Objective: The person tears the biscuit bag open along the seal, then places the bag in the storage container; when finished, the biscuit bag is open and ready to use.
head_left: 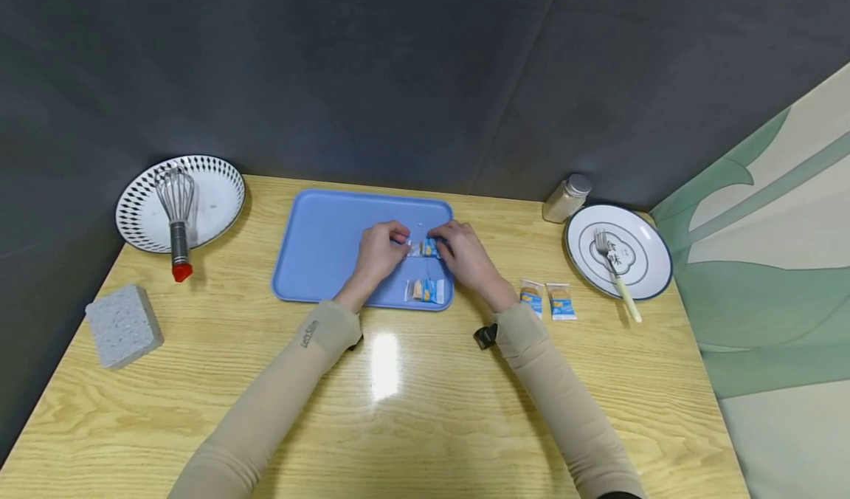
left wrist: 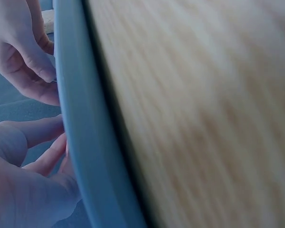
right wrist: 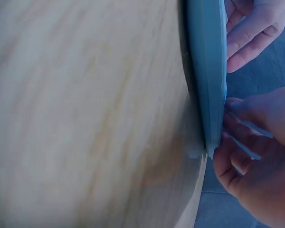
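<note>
A small blue-and-clear wrapped biscuit packet [head_left: 429, 248] lies in the blue tray [head_left: 325, 248], between the two hands. My left hand [head_left: 381, 250] pinches its left end with thumb and fingers. At the right end my right hand [head_left: 467, 255] holds it between thumb and fingers. A second biscuit packet [head_left: 425, 291] lies in the tray just nearer, by the front rim. In the left wrist view the tray rim [left wrist: 80, 95] hides the fingertips and the packet. The right wrist view shows the right hand [right wrist: 261, 152] with bent fingers beside the rim.
Two more biscuit packets [head_left: 561, 301] lie right of the tray. Farther right are a plate [head_left: 647, 252] with a fork [head_left: 617, 276] and a shaker jar [head_left: 567, 198]. On the left stand a patterned plate [head_left: 222, 204] with a whisk [head_left: 178, 226] and a grey speckled block [head_left: 124, 326].
</note>
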`<state>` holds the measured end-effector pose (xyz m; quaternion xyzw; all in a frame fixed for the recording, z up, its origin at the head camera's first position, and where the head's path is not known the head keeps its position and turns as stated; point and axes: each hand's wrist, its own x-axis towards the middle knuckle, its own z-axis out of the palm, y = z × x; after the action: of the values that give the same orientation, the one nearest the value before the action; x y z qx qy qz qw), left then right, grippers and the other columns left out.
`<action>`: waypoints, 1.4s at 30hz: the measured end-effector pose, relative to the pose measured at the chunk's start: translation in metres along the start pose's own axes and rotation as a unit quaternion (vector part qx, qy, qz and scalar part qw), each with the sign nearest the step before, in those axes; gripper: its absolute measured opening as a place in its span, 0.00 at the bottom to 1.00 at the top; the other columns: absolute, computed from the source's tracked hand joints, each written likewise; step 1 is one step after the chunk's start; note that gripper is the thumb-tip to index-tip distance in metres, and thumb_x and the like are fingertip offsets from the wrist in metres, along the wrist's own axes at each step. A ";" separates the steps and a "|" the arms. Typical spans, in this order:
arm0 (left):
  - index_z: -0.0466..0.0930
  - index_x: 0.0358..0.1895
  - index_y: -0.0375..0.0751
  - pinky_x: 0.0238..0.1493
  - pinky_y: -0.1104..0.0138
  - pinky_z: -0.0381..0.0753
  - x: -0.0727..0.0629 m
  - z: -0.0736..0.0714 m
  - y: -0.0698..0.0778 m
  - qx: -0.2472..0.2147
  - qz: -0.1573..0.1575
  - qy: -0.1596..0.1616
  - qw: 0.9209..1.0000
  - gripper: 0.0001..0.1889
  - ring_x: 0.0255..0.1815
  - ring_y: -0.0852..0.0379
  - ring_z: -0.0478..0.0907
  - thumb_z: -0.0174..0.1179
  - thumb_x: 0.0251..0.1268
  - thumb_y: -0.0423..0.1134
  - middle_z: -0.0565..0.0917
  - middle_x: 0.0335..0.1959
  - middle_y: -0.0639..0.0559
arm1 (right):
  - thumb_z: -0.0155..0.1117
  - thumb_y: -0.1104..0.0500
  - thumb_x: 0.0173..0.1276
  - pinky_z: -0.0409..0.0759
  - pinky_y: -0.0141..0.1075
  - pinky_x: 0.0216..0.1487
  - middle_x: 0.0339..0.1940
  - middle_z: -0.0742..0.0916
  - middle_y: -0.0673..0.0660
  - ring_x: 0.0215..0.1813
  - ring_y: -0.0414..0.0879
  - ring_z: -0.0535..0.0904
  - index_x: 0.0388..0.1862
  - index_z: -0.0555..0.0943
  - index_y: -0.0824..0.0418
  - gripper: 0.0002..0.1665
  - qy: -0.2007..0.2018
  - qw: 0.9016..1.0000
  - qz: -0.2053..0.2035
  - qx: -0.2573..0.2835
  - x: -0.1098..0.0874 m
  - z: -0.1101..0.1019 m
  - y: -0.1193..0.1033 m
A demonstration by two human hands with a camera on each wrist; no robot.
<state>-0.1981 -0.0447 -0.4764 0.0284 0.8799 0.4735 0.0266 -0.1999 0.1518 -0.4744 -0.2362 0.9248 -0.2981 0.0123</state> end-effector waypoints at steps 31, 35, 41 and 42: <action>0.85 0.61 0.32 0.52 0.61 0.85 -0.052 0.075 0.087 -0.077 0.048 -0.169 0.981 0.15 0.50 0.47 0.88 0.63 0.80 0.36 0.89 0.52 0.44 | 0.55 0.70 0.82 0.85 0.61 0.52 0.49 0.87 0.75 0.48 0.70 0.87 0.58 0.82 0.78 0.14 0.157 0.967 0.198 0.023 -0.129 -0.082 0.021; 0.82 0.66 0.31 0.60 0.60 0.83 -0.057 0.093 0.090 -0.086 0.017 -0.201 0.976 0.18 0.59 0.47 0.85 0.62 0.81 0.38 0.88 0.58 0.42 | 0.56 0.70 0.80 0.85 0.61 0.49 0.48 0.87 0.76 0.46 0.70 0.87 0.56 0.82 0.79 0.14 0.146 0.964 0.221 -0.005 -0.142 -0.080 0.025; 0.76 0.73 0.31 0.64 0.61 0.81 -0.064 0.108 0.089 -0.105 -0.014 -0.231 0.967 0.24 0.65 0.45 0.83 0.61 0.82 0.41 0.83 0.67 0.40 | 0.58 0.70 0.79 0.85 0.60 0.50 0.50 0.86 0.77 0.51 0.71 0.86 0.59 0.78 0.82 0.17 0.099 0.964 0.247 -0.016 -0.148 -0.076 0.027; 0.75 0.74 0.31 0.64 0.62 0.82 -0.064 0.110 0.089 -0.111 -0.017 -0.234 0.966 0.25 0.65 0.45 0.83 0.61 0.83 0.41 0.82 0.68 0.40 | 0.58 0.71 0.79 0.85 0.60 0.51 0.51 0.86 0.77 0.52 0.71 0.86 0.60 0.78 0.83 0.17 0.093 0.964 0.249 -0.013 -0.148 -0.076 0.027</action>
<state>-0.1236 0.0907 -0.4615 0.1205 0.7918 0.5476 0.2424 -0.0927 0.2780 -0.4449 0.0301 0.9552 -0.2943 -0.0031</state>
